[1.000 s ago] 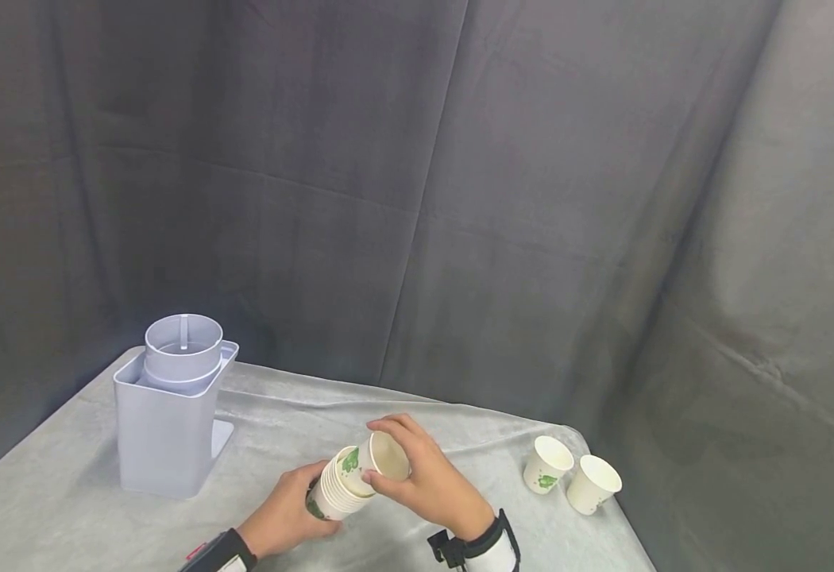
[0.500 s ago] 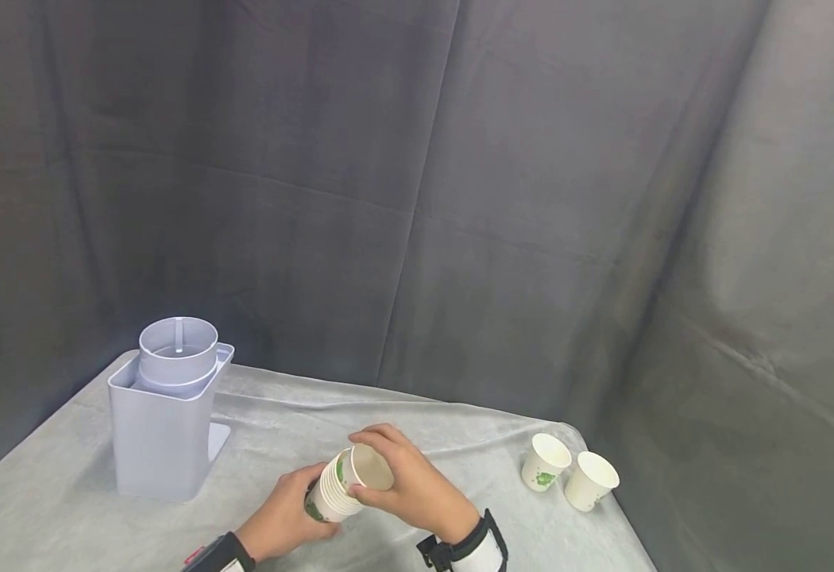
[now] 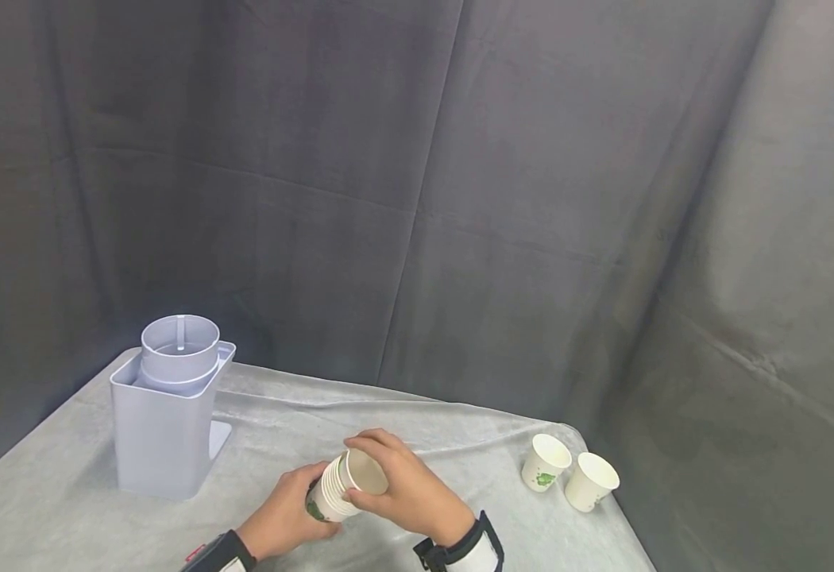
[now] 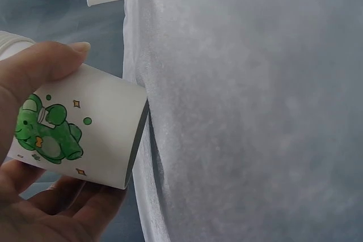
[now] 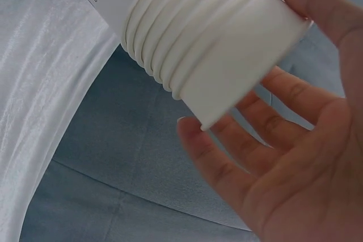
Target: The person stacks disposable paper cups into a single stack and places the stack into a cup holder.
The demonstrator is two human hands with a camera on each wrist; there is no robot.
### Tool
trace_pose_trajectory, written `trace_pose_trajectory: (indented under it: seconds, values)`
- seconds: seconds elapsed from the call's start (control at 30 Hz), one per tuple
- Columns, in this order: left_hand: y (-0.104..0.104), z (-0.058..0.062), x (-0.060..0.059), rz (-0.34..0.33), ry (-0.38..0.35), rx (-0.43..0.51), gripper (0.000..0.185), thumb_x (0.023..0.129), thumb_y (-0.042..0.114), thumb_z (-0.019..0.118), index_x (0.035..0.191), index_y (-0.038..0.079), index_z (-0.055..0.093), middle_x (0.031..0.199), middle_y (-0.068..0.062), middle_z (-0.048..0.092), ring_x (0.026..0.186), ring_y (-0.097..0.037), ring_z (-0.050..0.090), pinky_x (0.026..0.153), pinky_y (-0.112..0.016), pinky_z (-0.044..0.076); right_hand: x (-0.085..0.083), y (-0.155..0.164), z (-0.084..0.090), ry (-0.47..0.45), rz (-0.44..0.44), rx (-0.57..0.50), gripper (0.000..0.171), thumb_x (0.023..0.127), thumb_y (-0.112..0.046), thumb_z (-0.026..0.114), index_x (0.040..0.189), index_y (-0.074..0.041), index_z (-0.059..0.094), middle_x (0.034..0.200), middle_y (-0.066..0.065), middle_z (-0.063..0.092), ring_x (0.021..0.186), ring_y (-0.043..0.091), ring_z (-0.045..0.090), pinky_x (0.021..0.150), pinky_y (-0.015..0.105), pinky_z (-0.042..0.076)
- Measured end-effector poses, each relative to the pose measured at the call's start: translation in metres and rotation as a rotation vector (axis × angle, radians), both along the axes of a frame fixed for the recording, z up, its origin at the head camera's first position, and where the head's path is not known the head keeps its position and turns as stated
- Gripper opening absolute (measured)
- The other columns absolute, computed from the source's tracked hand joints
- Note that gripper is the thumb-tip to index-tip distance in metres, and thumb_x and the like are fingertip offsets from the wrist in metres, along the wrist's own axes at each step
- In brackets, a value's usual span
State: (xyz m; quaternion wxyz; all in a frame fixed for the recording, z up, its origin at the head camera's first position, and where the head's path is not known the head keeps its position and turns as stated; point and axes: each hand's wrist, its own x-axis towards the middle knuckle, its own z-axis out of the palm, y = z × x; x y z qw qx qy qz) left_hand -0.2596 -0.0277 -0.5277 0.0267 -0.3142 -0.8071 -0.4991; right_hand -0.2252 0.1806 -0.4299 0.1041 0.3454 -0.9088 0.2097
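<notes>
My left hand (image 3: pixel 284 512) grips a tilted stack of nested white paper cups (image 3: pixel 330 494) near the base, thumb on one side and fingers below. In the left wrist view, the bottom cup (image 4: pixel 108 123) bears a green cartoon animal and small stars. At the stack's mouth, my right hand (image 3: pixel 413 488) holds the end cup (image 3: pixel 369 472) by its rim between thumb and fingertips. The right wrist view shows this end cup (image 5: pixel 244 55) partly sunk in the stack, its wall standing out beyond several close rims (image 5: pixel 170 38).
Two upright paper cups, one (image 3: pixel 547 463) beside another (image 3: pixel 592 482), stand near the right table edge. A pale lavender plastic container (image 3: pixel 163 441) with a round cup-shaped part (image 3: pixel 181 353) on top stands at left. Grey cloth covers the table (image 3: pixel 274 413); dark curtains (image 3: pixel 317 199) hang behind.
My right hand has moved left and slightly down, bringing the end cup deeper into the stack. The left hand stays nearly still around the stack.
</notes>
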Motion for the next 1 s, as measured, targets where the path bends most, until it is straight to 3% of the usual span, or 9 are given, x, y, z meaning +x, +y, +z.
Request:
trace_pose_trajectory:
  seconds: [0.47,0.8,1.0]
  values:
    - [0.0027,-0.0003,-0.0010,-0.025,0.004,0.004,0.075,0.068,0.022,0.092,0.134,0.008,0.059,0.119,-0.001,0.069,0.103,-0.017,0.067,0.089,-0.037,0.055,0.0049,0.0004,0.0005,-0.065,-0.040,0.118,0.061,0.101,-0.045,0.060,0.152,-0.013,0.046,0.150,0.002,0.050,0.132,0.015,0.052,0.106,0.035,0.049]
    - [0.0029,-0.0008,-0.0009,-0.014,0.040,-0.006,0.067,0.066,0.020,0.092,0.126,0.013,0.063,0.115,0.004,0.069,0.100,-0.011,0.065,0.086,-0.034,0.055,0.0061,0.0024,-0.0013,-0.103,-0.054,0.134,0.064,0.102,-0.046,0.059,0.154,-0.012,0.043,0.152,0.003,0.047,0.134,0.017,0.050,0.107,0.036,0.048]
    - [0.0028,0.0000,0.0004,-0.001,0.048,0.002,0.067,0.066,0.020,0.092,0.126,0.011,0.063,0.114,0.003,0.069,0.099,-0.011,0.065,0.086,-0.034,0.055,0.0050,0.0018,-0.0017,-0.068,-0.032,0.131,0.063,0.101,-0.044,0.060,0.153,-0.013,0.044,0.150,0.003,0.049,0.131,0.015,0.052,0.106,0.034,0.049]
